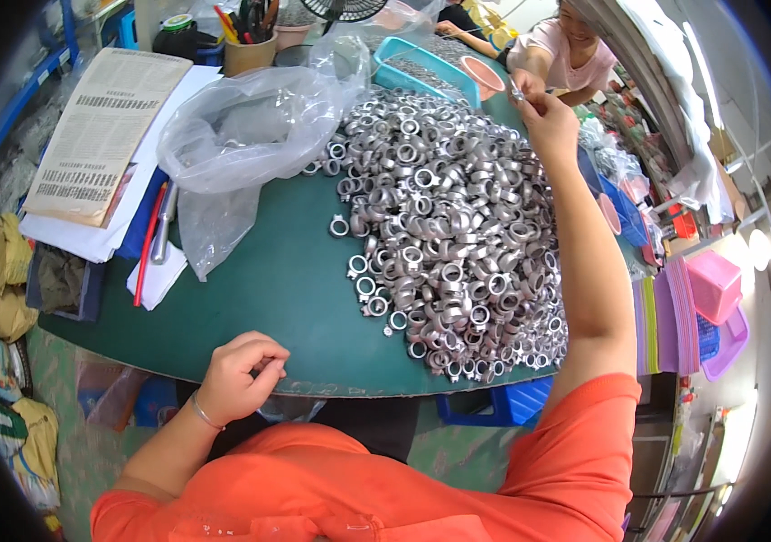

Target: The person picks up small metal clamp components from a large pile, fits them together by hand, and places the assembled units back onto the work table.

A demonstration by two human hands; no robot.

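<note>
A large heap of small silver-grey metal rings (457,226), many with a small lug on the side, covers the middle and right of the green table (268,262). My right arm stretches over the heap's right side. At the far end, the fingers of my right hand (548,119) pinch a small metal piece (518,93) that looks like one of the rings. A co-worker's hand (530,79) meets mine there, close to the piece. Near the table's front edge my left hand (242,369) is loosely curled, with nothing showing in it.
A clear plastic bag (245,135) lies left of the heap. Papers (101,126), a red pen (149,244) and a metal-handled tool (165,224) are at the left. A turquoise basket (430,68) and pink bowl (483,77) stand behind; stacked plastic bins (674,316) are at right.
</note>
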